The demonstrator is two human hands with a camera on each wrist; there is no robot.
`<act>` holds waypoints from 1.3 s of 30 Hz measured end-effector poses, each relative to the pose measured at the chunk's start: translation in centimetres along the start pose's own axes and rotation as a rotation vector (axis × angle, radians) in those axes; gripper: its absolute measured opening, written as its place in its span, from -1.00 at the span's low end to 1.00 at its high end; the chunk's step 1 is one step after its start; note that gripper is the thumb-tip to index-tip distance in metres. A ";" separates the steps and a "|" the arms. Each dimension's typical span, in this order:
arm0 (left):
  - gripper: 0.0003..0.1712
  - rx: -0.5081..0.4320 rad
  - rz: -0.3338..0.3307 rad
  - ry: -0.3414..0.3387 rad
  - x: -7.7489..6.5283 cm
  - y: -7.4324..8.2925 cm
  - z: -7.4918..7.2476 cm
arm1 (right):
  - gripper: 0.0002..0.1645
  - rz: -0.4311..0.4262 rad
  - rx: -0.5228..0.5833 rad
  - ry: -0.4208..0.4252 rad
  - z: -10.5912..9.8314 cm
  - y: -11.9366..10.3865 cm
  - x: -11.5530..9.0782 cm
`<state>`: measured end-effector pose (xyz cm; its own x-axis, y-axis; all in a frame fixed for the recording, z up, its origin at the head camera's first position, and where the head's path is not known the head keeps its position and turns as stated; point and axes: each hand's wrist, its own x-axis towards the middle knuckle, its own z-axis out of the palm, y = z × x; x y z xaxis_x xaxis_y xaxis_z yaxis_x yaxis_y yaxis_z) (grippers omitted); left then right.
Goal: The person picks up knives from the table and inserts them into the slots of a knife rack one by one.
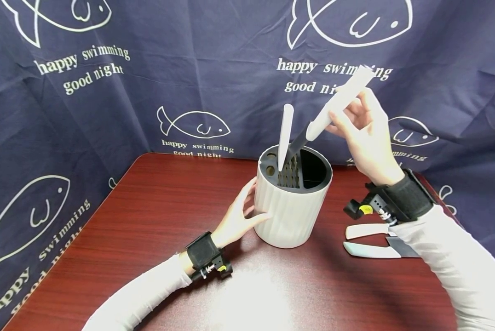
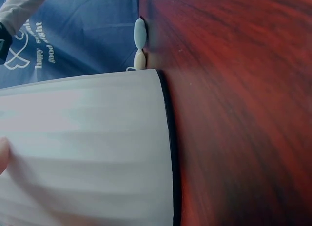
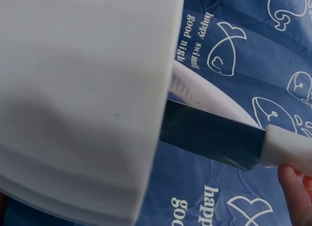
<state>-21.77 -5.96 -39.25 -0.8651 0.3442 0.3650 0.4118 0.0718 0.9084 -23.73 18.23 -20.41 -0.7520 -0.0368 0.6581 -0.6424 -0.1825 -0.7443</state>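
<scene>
A white ribbed knife holder [image 1: 289, 216] with a dark slotted top stands upright on the table. My left hand [image 1: 240, 214] grips its left side, thumb across the front and the other fingers partly hidden behind. In the left wrist view the ribbed wall of the holder [image 2: 87, 138] fills much of the picture. Above the top, my right hand [image 1: 365, 126] holds a knife [image 1: 340, 103] by its white handle, tilted. Its dark blade [image 3: 214, 136] points down into the holder, the tip hidden. Beside the blade a slim white utensil [image 1: 286, 131] stands in the holder, its kind unclear.
Right of the holder, a knife with a pale green handle [image 1: 371, 250] and a white handle [image 1: 365, 231] lie on the table, partly covered by the right forearm. A dark blue fish-patterned cloth [image 1: 214, 82] hangs behind the reddish-brown table [image 1: 160, 197].
</scene>
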 end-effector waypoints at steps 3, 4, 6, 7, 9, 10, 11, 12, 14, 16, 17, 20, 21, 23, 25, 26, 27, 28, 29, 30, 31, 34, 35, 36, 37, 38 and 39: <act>0.06 0.005 -0.004 0.004 0.0 0.0 0.0 | -0.65 0.012 -0.002 -0.009 0.1 0.3 0.0; 0.06 0.007 -0.004 0.005 0.0 0.0 0.0 | -0.65 0.021 -0.003 -0.015 0.1 0.4 0.1; 0.06 0.009 -0.006 0.006 0.0 0.0 -0.1 | -0.65 0.037 -0.017 -0.027 0.3 0.8 0.1; 0.06 0.009 -0.006 0.006 0.0 0.0 -0.1 | -0.65 0.046 -0.026 -0.036 0.3 1.1 0.1; 0.06 0.007 -0.006 0.004 -0.1 -0.1 0.0 | -0.64 0.065 -0.040 -0.051 0.5 1.6 0.0; 0.06 0.007 -0.006 0.003 -0.1 -0.1 0.0 | -0.65 0.074 -0.044 -0.058 0.5 1.9 -0.1; 0.06 0.007 -0.009 0.000 -0.1 -0.1 0.0 | -0.65 0.081 -0.057 -0.065 0.6 2.3 -0.2; 0.06 0.005 -0.011 -0.001 -0.1 -0.1 0.0 | -0.65 0.091 -0.071 -0.073 0.6 2.6 -0.3; 0.06 0.002 -0.015 -0.004 -0.1 -0.1 0.1 | -0.64 0.120 -0.094 -0.093 0.7 3.3 -0.7; 0.06 0.000 -0.017 -0.007 -0.1 -0.1 0.2 | -0.64 0.149 -0.136 -0.122 0.7 4.0 -1.1; 0.06 -0.002 -0.017 -0.007 -0.1 -0.2 0.2 | -0.63 0.160 -0.154 -0.136 0.8 4.4 -1.2; 0.06 -0.002 -0.012 -0.009 0.0 -0.2 0.3 | -0.63 0.182 -0.176 -0.163 0.8 5.1 -1.4; 0.06 -0.005 -0.011 -0.009 0.0 -0.2 0.3 | -0.64 0.185 -0.176 -0.167 0.8 5.2 -1.4; 0.05 -0.014 -0.010 -0.007 0.0 -0.1 0.3 | -0.63 0.186 -0.165 -0.172 0.7 5.4 -1.3; 0.05 -0.025 -0.011 -0.002 0.1 -0.1 0.3 | -0.64 0.195 -0.161 -0.181 0.7 5.4 -1.1; 0.05 -0.031 -0.011 0.001 0.1 0.0 0.3 | -0.64 0.202 -0.158 -0.188 0.8 5.3 -1.0; 0.05 -0.034 -0.012 0.003 0.0 0.0 0.3 | -0.66 0.211 -0.158 -0.194 0.8 5.3 -0.9; 0.05 -0.034 -0.014 0.005 0.0 0.0 0.3 | -0.66 0.221 -0.161 -0.199 0.8 5.3 -0.8; 0.05 -0.032 -0.011 0.004 0.0 0.0 0.2 | -0.67 0.232 -0.164 -0.203 0.8 5.3 -0.7; 0.05 -0.029 -0.010 0.004 0.0 0.0 0.2 | -0.68 0.243 -0.171 -0.204 0.8 5.3 -0.7; 0.05 -0.024 -0.008 0.003 0.0 0.0 0.2 | -0.69 0.252 -0.177 -0.203 0.8 5.3 -0.6; 0.06 -0.017 -0.001 0.000 0.0 -0.1 0.2 | -0.67 0.274 -0.195 -0.198 0.9 5.4 -0.5; 0.06 -0.020 0.001 0.000 0.0 -0.1 0.2 | -0.66 0.280 -0.202 -0.196 1.0 5.4 -0.4; 0.07 -0.021 0.001 0.000 0.0 -0.1 0.2 | -0.65 0.287 -0.208 -0.193 1.0 5.5 -0.3; 0.07 -0.021 0.001 -0.001 0.1 -0.2 0.2 | -0.64 0.294 -0.210 -0.192 1.0 5.6 -0.2; 0.07 -0.022 0.001 -0.001 0.0 -0.2 0.2 | -0.64 0.301 -0.213 -0.191 1.0 5.6 -0.2; 0.07 -0.021 -0.001 -0.002 0.0 -0.2 0.2 | -0.64 0.309 -0.213 -0.192 1.0 5.7 -0.1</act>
<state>-21.86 -5.79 -39.49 -0.8651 0.3455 0.3636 0.4047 0.0526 0.9129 -27.15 16.21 -24.59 -0.8859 -0.2440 0.3946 -0.4224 0.0724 -0.9035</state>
